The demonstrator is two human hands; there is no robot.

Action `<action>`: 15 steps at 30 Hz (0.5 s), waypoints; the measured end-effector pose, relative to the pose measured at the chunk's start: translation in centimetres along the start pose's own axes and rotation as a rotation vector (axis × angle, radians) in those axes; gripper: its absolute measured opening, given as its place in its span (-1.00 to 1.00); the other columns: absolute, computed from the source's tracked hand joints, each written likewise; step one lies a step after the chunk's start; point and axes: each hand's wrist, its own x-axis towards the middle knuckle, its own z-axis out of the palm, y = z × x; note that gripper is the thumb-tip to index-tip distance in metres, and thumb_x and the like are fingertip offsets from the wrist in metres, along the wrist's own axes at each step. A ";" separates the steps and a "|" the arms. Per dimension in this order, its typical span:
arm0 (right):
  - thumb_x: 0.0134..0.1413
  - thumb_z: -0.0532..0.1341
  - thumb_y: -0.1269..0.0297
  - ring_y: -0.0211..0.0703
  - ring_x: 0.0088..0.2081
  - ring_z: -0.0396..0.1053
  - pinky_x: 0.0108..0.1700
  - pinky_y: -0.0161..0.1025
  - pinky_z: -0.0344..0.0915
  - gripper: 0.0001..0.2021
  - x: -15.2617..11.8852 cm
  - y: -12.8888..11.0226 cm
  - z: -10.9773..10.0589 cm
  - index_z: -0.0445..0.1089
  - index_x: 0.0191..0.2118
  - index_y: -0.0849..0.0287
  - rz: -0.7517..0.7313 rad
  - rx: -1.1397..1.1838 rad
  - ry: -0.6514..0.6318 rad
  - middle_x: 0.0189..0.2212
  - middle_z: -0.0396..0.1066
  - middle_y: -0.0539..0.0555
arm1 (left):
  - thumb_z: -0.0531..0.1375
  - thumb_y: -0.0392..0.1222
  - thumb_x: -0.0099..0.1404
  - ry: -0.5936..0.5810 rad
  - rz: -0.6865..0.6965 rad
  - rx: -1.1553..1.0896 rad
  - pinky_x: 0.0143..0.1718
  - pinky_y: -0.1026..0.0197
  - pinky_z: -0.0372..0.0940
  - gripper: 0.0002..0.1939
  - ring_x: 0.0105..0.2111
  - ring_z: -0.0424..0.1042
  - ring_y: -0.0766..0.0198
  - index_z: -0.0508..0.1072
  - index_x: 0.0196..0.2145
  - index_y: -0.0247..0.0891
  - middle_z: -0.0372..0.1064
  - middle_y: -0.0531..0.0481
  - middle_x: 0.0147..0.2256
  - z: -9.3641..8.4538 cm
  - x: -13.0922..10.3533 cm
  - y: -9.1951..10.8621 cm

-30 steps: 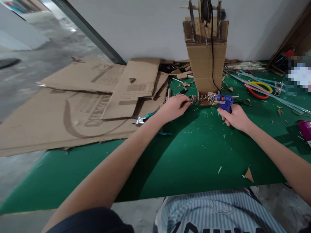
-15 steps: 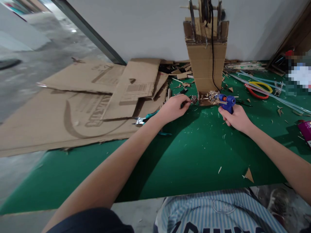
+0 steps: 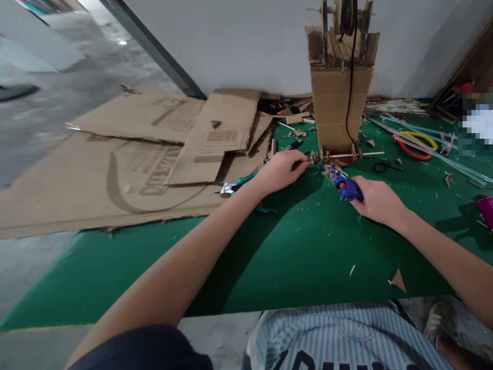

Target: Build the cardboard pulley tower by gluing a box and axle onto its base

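A tall cardboard tower (image 3: 342, 103) stands against the wall, with a wheel (image 3: 344, 18) on a stick at its top and a black cord hanging down. Through its base runs a thin wooden stick (image 3: 341, 155), with small cardboard discs (image 3: 315, 158) near its left end. My left hand (image 3: 287, 169) is closed in a pinch on that left end, right beside the discs. Wrapped around the handle of a blue glue gun (image 3: 346, 188) is my right hand (image 3: 379, 200). The gun's nozzle, clogged with light debris, points up and left, just in front of the base.
Pliers (image 3: 233, 187) with teal handles lie partly under my left forearm. Stacked cardboard sheets (image 3: 154, 174) cover the table's left side. Scissors (image 3: 416, 145) with red and yellow handles and clear glue sticks (image 3: 458, 165) lie to the right, among scraps on the green table (image 3: 300, 257).
My right hand has brought the glue gun down and left, away from the stick's right part, which is now uncovered. My left hand keeps its pinch at the left end. The view has shifted slightly.
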 end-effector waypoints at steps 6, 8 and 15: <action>0.26 0.12 0.33 0.01 -0.29 0.53 -0.41 -0.22 0.10 -0.65 0.1 -0.4 -0.2 0.32 0.11 0.35 -0.035 -0.115 -0.079 -0.07 0.56 0.33 | 0.00 -0.05 0.44 0.008 0.019 -0.032 -0.05 0.06 0.39 -0.62 -0.15 0.54 0.06 0.56 -0.19 -0.30 0.57 -0.20 -0.20 -0.2 -0.1 0.2; 0.29 0.10 0.32 0.04 -0.27 0.54 -0.41 -0.21 0.10 -0.66 0.2 -0.7 -0.3 0.32 0.11 0.35 -0.023 -0.132 -0.097 -0.07 0.56 0.32 | 0.00 -0.03 0.44 0.011 0.020 -0.034 -0.05 0.05 0.39 -0.60 -0.15 0.54 0.06 0.56 -0.20 -0.30 0.57 -0.20 -0.20 -0.2 -0.1 0.2; 0.32 0.08 0.30 0.06 -0.30 0.55 -0.44 -0.19 0.05 -0.67 0.6 -1.6 -0.7 0.32 0.11 0.35 0.034 -0.191 -0.121 -0.14 0.58 0.29 | 0.02 -0.03 0.42 0.015 0.020 -0.047 -0.11 0.08 0.39 -0.63 -0.20 0.53 0.09 0.55 -0.23 -0.28 0.57 -0.17 -0.24 0.0 -0.1 0.2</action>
